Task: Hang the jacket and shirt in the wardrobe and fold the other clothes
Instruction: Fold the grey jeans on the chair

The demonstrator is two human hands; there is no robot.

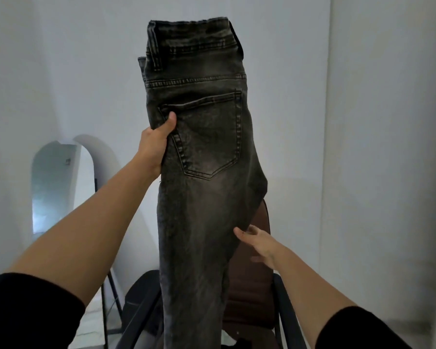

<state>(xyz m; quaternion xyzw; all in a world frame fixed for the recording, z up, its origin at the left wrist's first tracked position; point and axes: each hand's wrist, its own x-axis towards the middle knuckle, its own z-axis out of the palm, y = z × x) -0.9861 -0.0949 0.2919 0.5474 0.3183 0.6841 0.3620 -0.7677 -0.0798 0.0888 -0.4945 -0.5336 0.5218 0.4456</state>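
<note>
At centre frame, a pair of dark grey washed jeans (202,152) hangs vertically with the waistband uppermost and the legs running down past the lower edge of the view. The back pocket (207,137) faces the camera.

Left hand (154,149): raised, arm extended forward and upward. Its grip is pinched on the left edge of the jeans, level with the pocket; the thumb (171,119) lies on the near face at the pocket's upper left corner, and the remaining fingers are hidden behind the fabric. The waistband stands above this grip and most of the garment hangs below it.

Right hand (258,244): lower, arm extended forward, fingers loosely spread. The fingertips meet the right edge of the jeans below the seat; motion blur makes it uncertain whether they pinch the fabric or only touch it.

Both forearms are bare, with black sleeves (33,311) pushed up.

Behind the jeans stands a brown chair (252,298) with a dark frame. An arched mirror (61,187) leans against the white wall at left.
</note>
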